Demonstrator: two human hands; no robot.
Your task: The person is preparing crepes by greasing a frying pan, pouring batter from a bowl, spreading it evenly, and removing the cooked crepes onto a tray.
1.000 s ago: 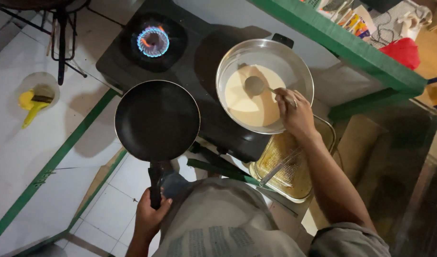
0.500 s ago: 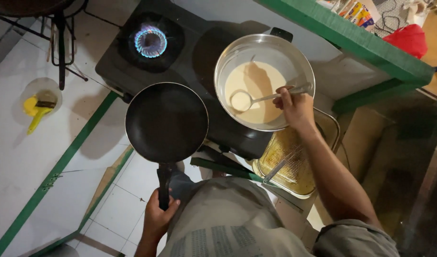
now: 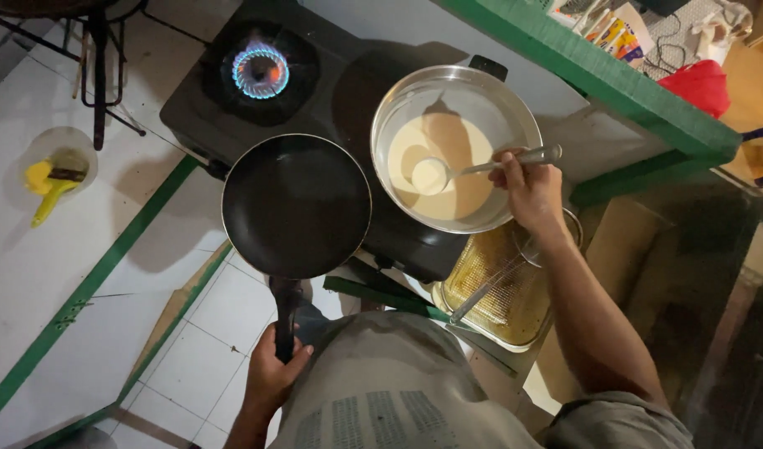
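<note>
My left hand is closed in a full grip around the handle of the black frying pan, which I hold empty and level just in front of the black gas stove. One stove burner shows a blue flame. My right hand pinches the handle of a metal ladle, its cup full of pale batter. The ladle sits inside the metal bowl standing on the stove, right of the pan.
</note>
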